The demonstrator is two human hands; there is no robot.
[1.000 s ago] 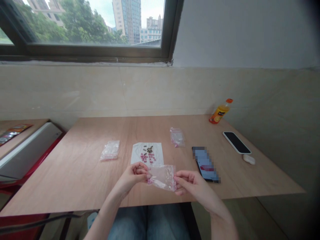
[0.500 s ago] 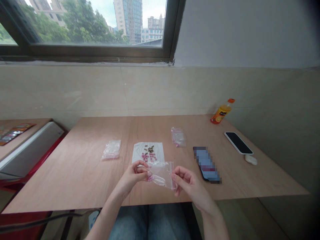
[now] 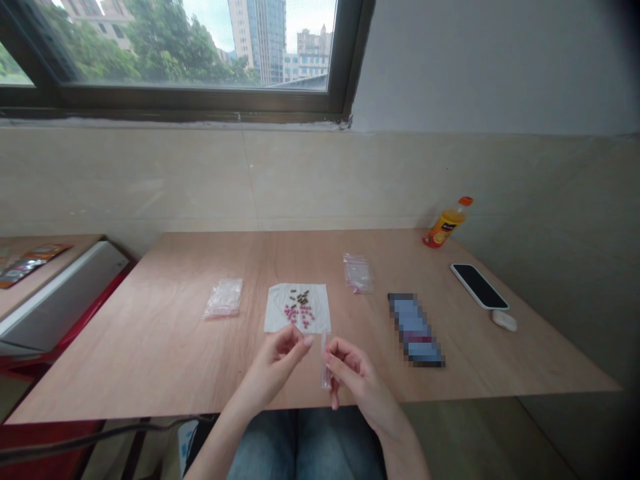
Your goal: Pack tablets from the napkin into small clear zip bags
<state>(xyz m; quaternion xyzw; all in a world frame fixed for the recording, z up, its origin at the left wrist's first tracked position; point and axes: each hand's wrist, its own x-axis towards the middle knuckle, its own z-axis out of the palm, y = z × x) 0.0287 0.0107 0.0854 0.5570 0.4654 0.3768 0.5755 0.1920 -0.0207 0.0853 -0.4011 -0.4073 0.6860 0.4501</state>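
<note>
Desk (image 3: 135, 353) carries a white sheet (image 3: 275, 308). At the sheet's 7 o'clock, left hand (image 3: 280, 353) curls, contents unclear; at 5, right hand (image 3: 353, 367) pinches a clear bag (image 3: 325, 375) edge-on. The sheet presumably keeps dark pieces (image 3: 303, 299) and pink pieces (image 3: 305, 309) gathered.

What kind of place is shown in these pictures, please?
Probably an ordinary room, perhaps in a home or small office: a wood-topped table beside a pale wall, and a window overlooking trees and tall buildings.
</note>
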